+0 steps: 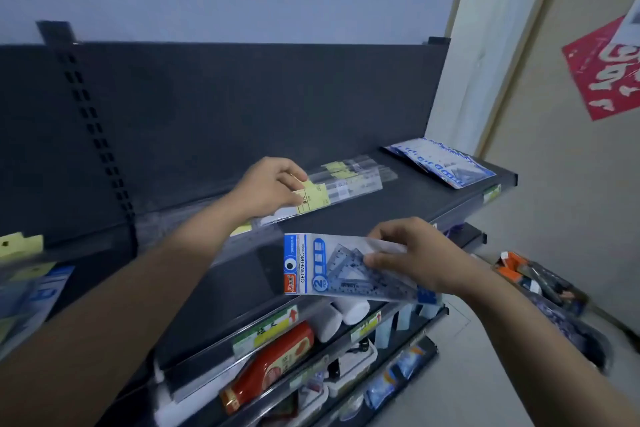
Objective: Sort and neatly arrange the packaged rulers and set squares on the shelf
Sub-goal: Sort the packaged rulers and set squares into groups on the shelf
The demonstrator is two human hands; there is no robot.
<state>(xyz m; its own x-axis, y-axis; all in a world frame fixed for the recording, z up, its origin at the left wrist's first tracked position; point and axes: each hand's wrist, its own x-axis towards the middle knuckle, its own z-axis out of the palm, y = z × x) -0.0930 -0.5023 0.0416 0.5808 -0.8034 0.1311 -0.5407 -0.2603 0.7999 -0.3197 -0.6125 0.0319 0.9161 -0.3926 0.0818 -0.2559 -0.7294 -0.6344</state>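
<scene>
My right hand (414,255) grips a set square pack (332,269) with a blue and white "GEOMETRIC" card, held flat in front of the dark top shelf (398,208). My left hand (268,189) pinches the yellow-labelled end of a clear ruler pack (332,194) that lies on the shelf. More clear ruler packs (360,168) lie just behind it. A stack of blue set square packs (440,161) rests at the shelf's far right end. Other yellow and blue packs (24,270) show blurred at the left edge.
Below the top shelf are lower shelves with a red bottle (273,362), white rolls (346,312) and small packets. A basket of mixed goods (550,291) stands on the floor at the right. A red poster (606,69) hangs on the wall.
</scene>
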